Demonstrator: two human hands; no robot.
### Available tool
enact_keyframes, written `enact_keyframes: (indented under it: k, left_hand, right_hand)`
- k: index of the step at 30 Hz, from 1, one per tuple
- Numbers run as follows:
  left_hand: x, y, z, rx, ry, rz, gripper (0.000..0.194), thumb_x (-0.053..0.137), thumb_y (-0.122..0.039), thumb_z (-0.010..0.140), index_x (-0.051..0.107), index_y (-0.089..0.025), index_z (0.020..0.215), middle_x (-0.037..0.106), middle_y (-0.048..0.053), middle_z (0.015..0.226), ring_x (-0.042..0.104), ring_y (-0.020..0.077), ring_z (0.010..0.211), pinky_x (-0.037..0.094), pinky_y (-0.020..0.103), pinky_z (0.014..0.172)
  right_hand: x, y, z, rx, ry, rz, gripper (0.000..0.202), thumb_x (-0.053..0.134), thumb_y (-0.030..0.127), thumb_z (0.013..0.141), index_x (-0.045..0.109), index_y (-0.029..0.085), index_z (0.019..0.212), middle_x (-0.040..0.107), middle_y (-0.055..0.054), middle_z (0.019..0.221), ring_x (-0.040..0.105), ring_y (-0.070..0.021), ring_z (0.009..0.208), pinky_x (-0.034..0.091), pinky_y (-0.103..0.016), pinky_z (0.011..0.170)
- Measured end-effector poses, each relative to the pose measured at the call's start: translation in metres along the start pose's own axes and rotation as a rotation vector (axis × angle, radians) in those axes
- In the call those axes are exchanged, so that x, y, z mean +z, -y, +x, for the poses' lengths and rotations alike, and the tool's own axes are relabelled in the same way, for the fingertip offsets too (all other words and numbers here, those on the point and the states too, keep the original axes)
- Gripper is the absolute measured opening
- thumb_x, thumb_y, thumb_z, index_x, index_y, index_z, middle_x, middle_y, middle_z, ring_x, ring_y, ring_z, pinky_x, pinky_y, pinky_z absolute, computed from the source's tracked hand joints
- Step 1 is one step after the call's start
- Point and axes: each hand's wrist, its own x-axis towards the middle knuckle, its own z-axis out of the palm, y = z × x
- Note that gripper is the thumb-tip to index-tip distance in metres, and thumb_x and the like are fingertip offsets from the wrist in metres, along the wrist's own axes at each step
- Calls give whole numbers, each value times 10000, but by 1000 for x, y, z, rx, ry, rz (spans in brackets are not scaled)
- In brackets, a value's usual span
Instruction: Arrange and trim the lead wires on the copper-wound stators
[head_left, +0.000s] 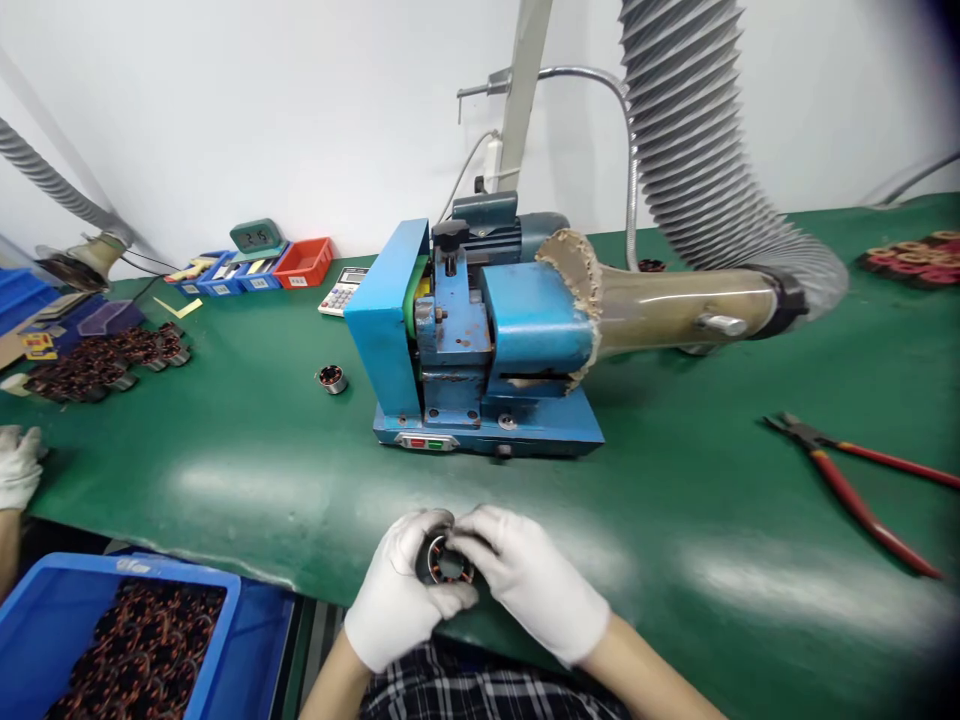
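Note:
Both hands wear white gloves near the front edge of the green table. My left hand (401, 590) is wrapped round a small round motor stator (450, 562) with copper windings and a dark hollow centre. The fingers of my right hand (525, 575) are closed against the stator's upper rim; whether they pinch anything there is hidden. Beyond the hands stands a blue belt machine (480, 350) with red and green buttons. A single stator (331, 378) rests on the table to the machine's left.
A blue bin (232, 620) of stators is at lower left, near another person's gloved hand (19, 465). More stators (105, 365) are heaped at left. Red-handled pliers (847, 490) lie right. A grey hose (690, 130) joins the machine. Small trays (304, 262) stand behind.

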Motion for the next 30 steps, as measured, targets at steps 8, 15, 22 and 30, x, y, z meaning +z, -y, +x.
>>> enact_keyframes:
  k: [8, 15, 22, 30]
  left_hand:
    - [2, 3, -1, -65, 0, -1, 576, 727, -262, 554, 509, -202, 1083, 507, 50, 1127, 451, 211, 1107, 360, 383, 983]
    - [1, -1, 0, -33, -21, -30, 408, 701, -231, 593, 511, -194, 952, 539, 28, 1019, 468, 177, 1059, 342, 367, 984]
    - [-3, -13, 5, -58, 17, -132, 187, 690, -188, 604, 528, -141, 686, 557, 22, 862, 523, 130, 858, 421, 280, 845]
    - [1, -6, 4, -200, 31, -112, 400, 740, -274, 544, 604, -188, 910, 570, 27, 1018, 496, 191, 1061, 397, 339, 947]
  right_hand:
    - [-3, -15, 32, 239, -172, 610, 445, 496, 533, 734, 451, 149, 955, 536, -49, 810, 439, -93, 497, 367, -262, 494]
    - [-7, -17, -3, 340, 42, 863, 621, 725, 429, 611, 435, 110, 1058, 528, -24, 742, 490, -91, 613, 363, -225, 594]
    - [-7, -21, -4, 429, 13, 644, 425, 666, 376, 618, 528, 102, 912, 435, 38, 519, 343, -64, 423, 280, -223, 461]
    - [-16, -22, 4, 362, 87, -57, 173, 504, 239, 708, 635, 130, 734, 586, -33, 623, 437, -104, 472, 318, -237, 471]
